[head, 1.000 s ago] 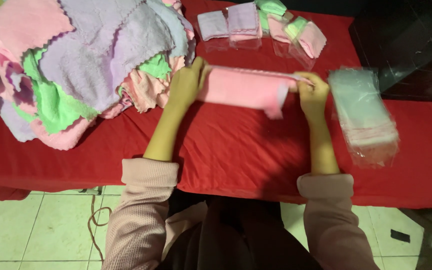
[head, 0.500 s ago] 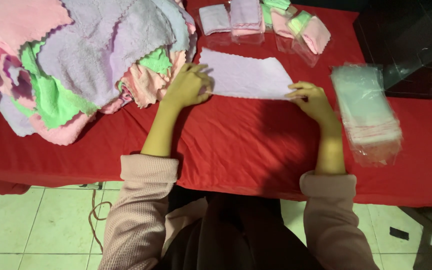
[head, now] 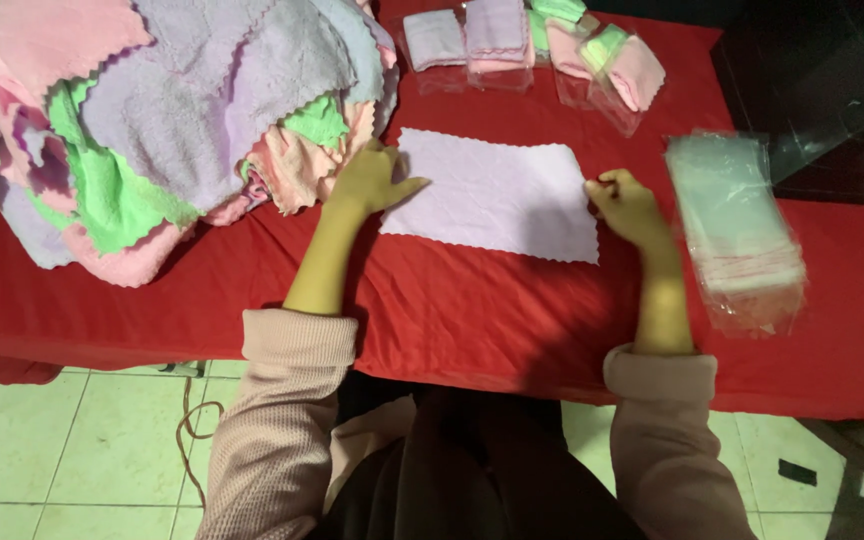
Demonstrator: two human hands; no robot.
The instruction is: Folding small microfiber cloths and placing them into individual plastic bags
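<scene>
A lilac cloth [head: 497,195] lies flat and unfolded on the red worktop [head: 452,300], roughly midway between its left and right edges and nearer the far edge than the near one. The left hand [head: 372,178] rests at the cloth's left edge, fingers loosely curled, thumb extended onto the fabric; it grips nothing. The right hand [head: 627,205] sits at the cloth's right edge with fingers curled inward, fingertips touching the fabric; whether it pinches the edge cannot be told. A heap of cloths [head: 162,120], pink, green and lilac, covers the far left corner. A stack of clear bags [head: 737,225] lies just right of the right hand. Bagged folded cloths [head: 537,45] line the far edge.
</scene>
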